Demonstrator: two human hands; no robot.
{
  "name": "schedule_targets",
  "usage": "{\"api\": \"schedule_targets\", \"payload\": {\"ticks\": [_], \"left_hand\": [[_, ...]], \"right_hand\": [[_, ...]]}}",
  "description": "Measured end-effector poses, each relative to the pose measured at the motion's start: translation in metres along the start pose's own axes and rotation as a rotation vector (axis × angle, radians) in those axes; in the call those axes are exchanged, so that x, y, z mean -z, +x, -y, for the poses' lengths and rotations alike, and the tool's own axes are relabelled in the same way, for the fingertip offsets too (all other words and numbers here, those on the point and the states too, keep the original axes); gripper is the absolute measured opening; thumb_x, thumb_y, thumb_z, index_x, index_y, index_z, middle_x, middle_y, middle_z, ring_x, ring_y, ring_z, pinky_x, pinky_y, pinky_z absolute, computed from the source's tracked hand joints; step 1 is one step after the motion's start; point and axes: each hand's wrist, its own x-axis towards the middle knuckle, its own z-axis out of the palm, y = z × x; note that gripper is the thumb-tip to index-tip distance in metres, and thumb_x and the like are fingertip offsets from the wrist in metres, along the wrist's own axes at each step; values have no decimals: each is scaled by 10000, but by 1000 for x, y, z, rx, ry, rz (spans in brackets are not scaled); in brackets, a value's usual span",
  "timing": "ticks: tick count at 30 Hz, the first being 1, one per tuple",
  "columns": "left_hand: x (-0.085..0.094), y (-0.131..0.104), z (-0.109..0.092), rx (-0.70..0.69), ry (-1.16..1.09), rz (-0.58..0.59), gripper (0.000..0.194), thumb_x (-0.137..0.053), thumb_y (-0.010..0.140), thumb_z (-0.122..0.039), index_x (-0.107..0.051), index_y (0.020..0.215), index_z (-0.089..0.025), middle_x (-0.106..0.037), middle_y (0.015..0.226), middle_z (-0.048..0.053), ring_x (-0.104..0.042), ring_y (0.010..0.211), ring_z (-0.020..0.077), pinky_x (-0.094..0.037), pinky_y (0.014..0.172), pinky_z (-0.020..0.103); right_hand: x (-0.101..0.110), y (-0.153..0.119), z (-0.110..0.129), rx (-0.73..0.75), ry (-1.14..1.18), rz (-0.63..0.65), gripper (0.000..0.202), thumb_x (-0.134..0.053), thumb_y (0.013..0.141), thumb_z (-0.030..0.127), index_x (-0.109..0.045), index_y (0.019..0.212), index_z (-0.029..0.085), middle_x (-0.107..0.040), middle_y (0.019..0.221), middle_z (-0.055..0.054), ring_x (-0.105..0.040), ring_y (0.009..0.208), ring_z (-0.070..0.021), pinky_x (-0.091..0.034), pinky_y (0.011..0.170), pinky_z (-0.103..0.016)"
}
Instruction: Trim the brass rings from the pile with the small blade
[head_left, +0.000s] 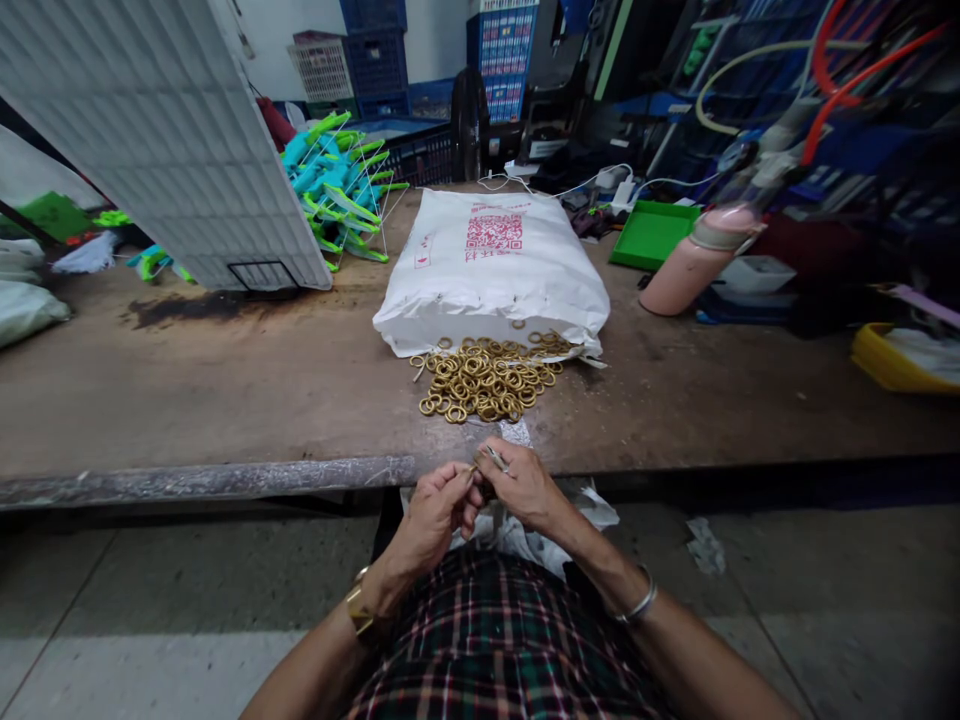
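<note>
My left hand and my right hand meet just in front of the table's near edge. Between the fingertips of my left hand is a small brass-coloured ring, seen partly. A slim metal tool lies in the closed fingers of my right hand, its tip pointing up and left. Beyond the hands, a heap of brass-coloured rings spills from the open mouth of a white bag with red print. What else the fingers cover is hidden.
A pale ribbed panel stands at the left, with green and turquoise plastic pieces behind it. At the right are a green tray, a pink bottle and a yellow container. The wooden table has a worn front edge.
</note>
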Motion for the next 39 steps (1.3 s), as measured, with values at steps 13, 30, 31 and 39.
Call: {"api": "schedule_targets", "payload": {"ticks": [13,30,31,39], "left_hand": [[7,2,1,-172,217,-66,328,-546,745,-471,-537,736,-144,-489,565,-29,-402,446,56,-362,428,185],[3,-11,5,-209,156,63,281,-507,798,-399,-558,716,-135,-532,576,-3,-478,482,80,-411,490,211],[3,-10,6,-189,91,66,278,-506,799,-397,-563,728,-134,-547,590,6,-487,486,85,-413,482,213],[21,-1,0,-105,-257,-104,195,-566,746,-306,-543,678,-125,-609,667,48,-522,493,100,-405,416,204]], "right_hand": [[-7,-9,-8,77,-282,101,214,-391,685,91,-533,806,195,-592,656,-8,-528,613,-131,-328,584,-212],[-6,8,-2,-66,-590,94,231,-393,751,140,-527,937,167,-626,727,-45,-545,634,-144,-248,526,-247],[-7,12,-2,-69,-607,66,243,-398,743,133,-523,949,169,-633,751,-46,-553,650,-147,-257,533,-246],[-25,55,3,-68,-716,-54,300,-406,805,204,-432,1104,205,-654,851,-67,-606,746,-180,-329,615,-256]]}}
